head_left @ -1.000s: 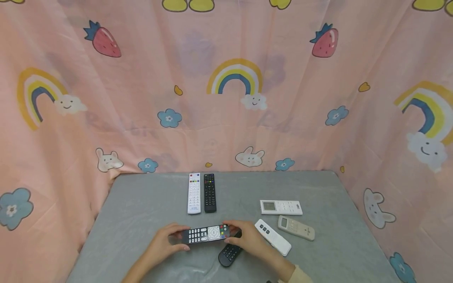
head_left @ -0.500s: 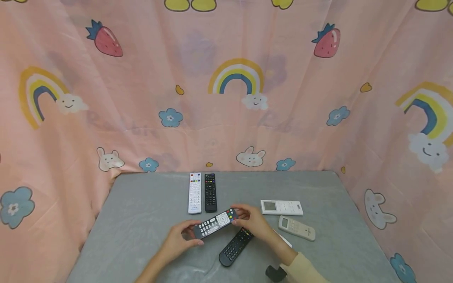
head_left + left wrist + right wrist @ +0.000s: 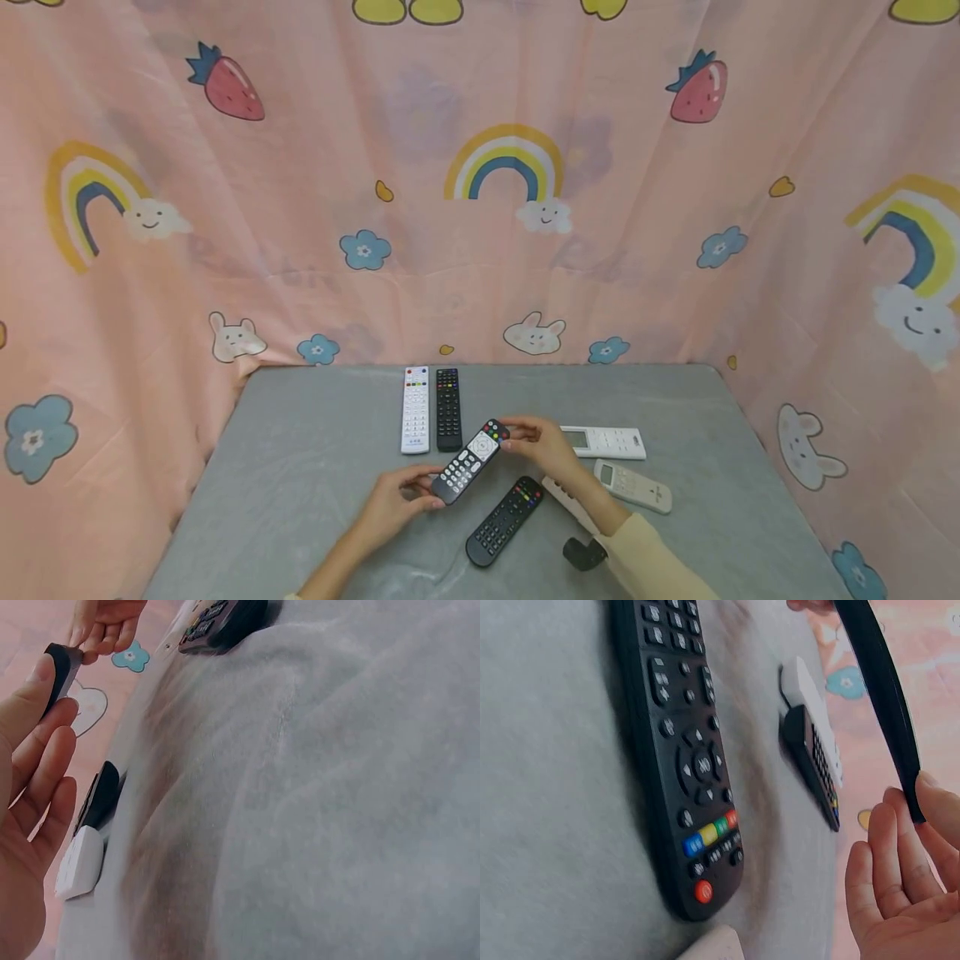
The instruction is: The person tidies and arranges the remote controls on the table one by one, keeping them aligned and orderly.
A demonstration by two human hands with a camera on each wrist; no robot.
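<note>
Both hands pinch a black remote (image 3: 471, 461) with white and coloured buttons: left hand (image 3: 396, 502) at its near end, right hand (image 3: 542, 446) at its far end. The right wrist view alone shows its thin side edge, above a second black remote (image 3: 681, 750) lying on the bench (image 3: 300, 467).

head: high, faces forward and down over the whole counter (image 3: 300, 467) toward the curtain (image 3: 480, 250) | left wrist: low, close along the cloth from beside the left hand (image 3: 30, 825) | right wrist: low, very near the black remote (image 3: 682, 757) | shared: held remote (image 3: 471, 461), white and black pair (image 3: 431, 408).
</note>
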